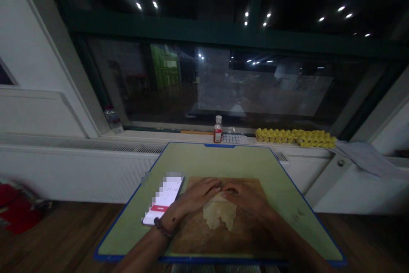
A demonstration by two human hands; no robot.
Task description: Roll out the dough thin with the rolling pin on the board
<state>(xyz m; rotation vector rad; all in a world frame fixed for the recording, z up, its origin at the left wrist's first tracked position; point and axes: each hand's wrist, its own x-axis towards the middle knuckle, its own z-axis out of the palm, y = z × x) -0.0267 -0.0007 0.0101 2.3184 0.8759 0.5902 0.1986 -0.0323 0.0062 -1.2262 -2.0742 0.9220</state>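
Note:
A thin, pale sheet of dough [219, 214] with a ragged near edge lies on a wooden board [191, 243]. My left hand [202, 193], with a beaded bracelet on its wrist, rests at the dough's far left edge, fingers bent and closed on it. From the other side my right hand [247, 196] meets it, its curled fingers closed on the far right edge. The fingertips of both hands nearly touch, and they partly hide the dough's far end. Beside my left forearm lies a phone [164, 198] with a lit screen.
A green table [217, 160] with a blue rim carries the board. On the windowsill stand a small bottle of red liquid [217, 131], yellow egg trays [294, 136] and a clear plastic bottle [113, 120]. A grey cloth [364, 156] hangs at the right. Something red [19, 209] sits on the floor at left.

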